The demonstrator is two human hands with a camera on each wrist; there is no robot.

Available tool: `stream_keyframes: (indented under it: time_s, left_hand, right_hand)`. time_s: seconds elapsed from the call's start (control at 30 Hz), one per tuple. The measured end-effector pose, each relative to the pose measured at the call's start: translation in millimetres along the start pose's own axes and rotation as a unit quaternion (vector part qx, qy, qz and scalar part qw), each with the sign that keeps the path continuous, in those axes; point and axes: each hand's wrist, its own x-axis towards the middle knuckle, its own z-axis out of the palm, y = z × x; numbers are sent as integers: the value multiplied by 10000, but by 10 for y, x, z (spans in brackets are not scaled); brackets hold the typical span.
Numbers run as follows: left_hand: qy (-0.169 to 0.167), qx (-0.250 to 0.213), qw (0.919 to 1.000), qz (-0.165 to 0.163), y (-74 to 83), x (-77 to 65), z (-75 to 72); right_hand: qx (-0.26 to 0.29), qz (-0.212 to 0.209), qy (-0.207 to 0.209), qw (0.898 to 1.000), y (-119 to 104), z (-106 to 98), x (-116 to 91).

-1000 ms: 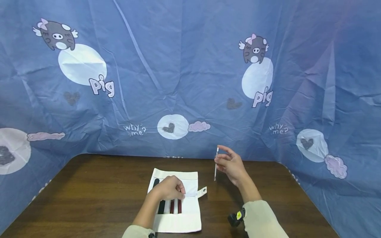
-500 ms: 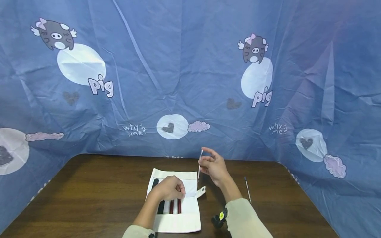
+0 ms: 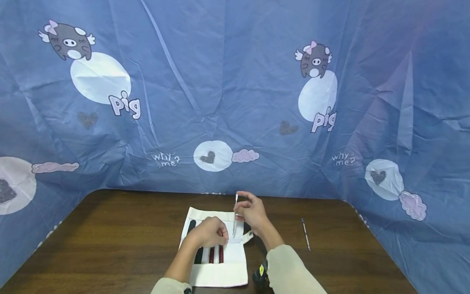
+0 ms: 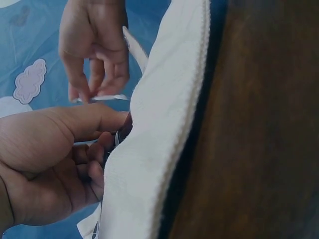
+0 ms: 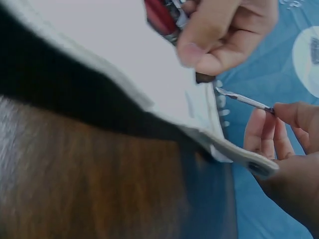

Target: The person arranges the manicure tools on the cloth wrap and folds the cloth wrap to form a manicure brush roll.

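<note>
The right hand [image 3: 251, 212] pinches a thin metal tool [image 3: 235, 216] between thumb and fingertips. The tool stands almost straight up, tip down, over the top right part of the white pouch [image 3: 235, 265]. The tip is close to the left hand [image 3: 209, 232], at about 3 o'clock from it.

The left hand lies on the pouch with its fingers curled. It seems to grip the cloth edge of a pocket, holding it up. Below this hand, at 6 o'clock, dark and red handles [image 3: 216, 254] stick out of the pockets.

The pouch lies flat on the brown table [image 3: 110, 228], near the front edge. A snap tab [image 3: 249, 236] hangs off its right side. At 3 o'clock from the pouch, well apart, a second thin tool [image 3: 305, 233] lies on the table. A blue cloth with pigs [image 3: 315, 61] stands behind it all.

What could go wrong? I think the sharp tip could poke the left fingers, since they are so near. The tool could also miss the pocket and slide under the cloth. It is thin, so it might slip out of the pinch.

Some things are hard to see. The left hand hides the pocket mouth. Both wrist views are blurry, and I cannot tell what kind of tip the tool has.
</note>
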Motion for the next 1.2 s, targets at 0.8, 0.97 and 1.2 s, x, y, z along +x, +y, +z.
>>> stream_keyframes:
  time_s: [0.8, 0.97, 1.2]
  left_hand:
    - [40, 146, 9999, 0, -8, 24, 12]
    - [41, 102, 9999, -38, -7, 19, 22]
    - [75, 23, 10000, -14, -18, 10, 23]
  right_hand:
    - [-1292, 86, -507, 9903, 120, 76, 8]
    - [-1128, 145, -623, 9916, 162, 54, 3]
    - [-1032, 130, -736, 9918, 166, 52, -13]
